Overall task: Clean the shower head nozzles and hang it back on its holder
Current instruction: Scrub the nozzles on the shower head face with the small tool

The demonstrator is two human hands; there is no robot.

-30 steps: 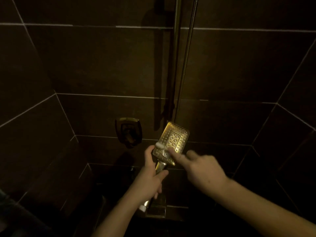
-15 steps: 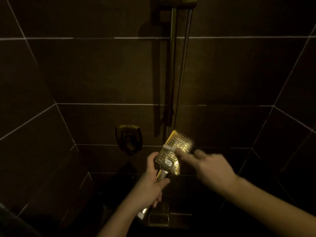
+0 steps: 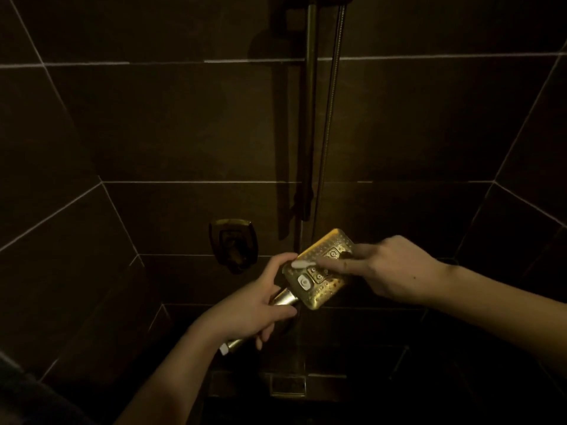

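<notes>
A gold rectangular shower head (image 3: 322, 286) faces up at me, its nozzle face wet and shiny, with a white button near the handle end. My left hand (image 3: 254, 308) grips its gold handle (image 3: 283, 297) from below left. My right hand (image 3: 395, 271) reaches in from the right and lies over the far half of the face. It presses a small white-tipped brush (image 3: 302, 264) onto the nozzles; the brush's handle is hidden under the fingers. The holder (image 3: 319, 0) is barely visible at the top edge, on the slide rail (image 3: 311, 118).
Dark brown tiled walls close in on the left, back and right. A metal hose (image 3: 331, 118) hangs beside the rail. A gold mixer valve handle (image 3: 233, 243) sits on the back wall left of the shower head. A square floor drain (image 3: 288, 384) lies below.
The shower head has tilted further to the right and turned more towards me. My right hand has slid up across the face, and the brush tip now lies near the left edge.
</notes>
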